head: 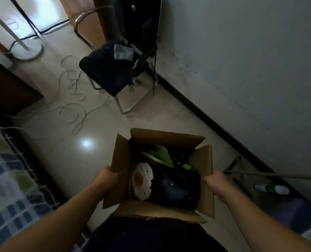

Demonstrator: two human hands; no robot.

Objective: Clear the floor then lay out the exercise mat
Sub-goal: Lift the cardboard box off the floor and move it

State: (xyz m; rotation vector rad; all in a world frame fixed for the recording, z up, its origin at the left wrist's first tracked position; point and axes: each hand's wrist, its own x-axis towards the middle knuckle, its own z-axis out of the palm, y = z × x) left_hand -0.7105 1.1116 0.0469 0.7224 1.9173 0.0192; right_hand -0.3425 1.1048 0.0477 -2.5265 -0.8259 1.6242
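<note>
An open cardboard box (169,139) is held in front of my body above the pale tiled floor (89,142). My left hand (107,176) grips its left flap and my right hand (215,183) grips its right flap. Inside lie a white and orange object (142,180), a dark bundle (176,186), green flat pieces (163,155) and a green-capped item (189,167). No exercise mat is recognisable in view.
A black chair (113,73) with clothes on it stands ahead by the wall (242,60). White cable (73,113) loops over the floor to its left. A fan base (27,50) stands far left, a patterned bed edge (4,170) at left, bottles (271,189) by the skirting at right.
</note>
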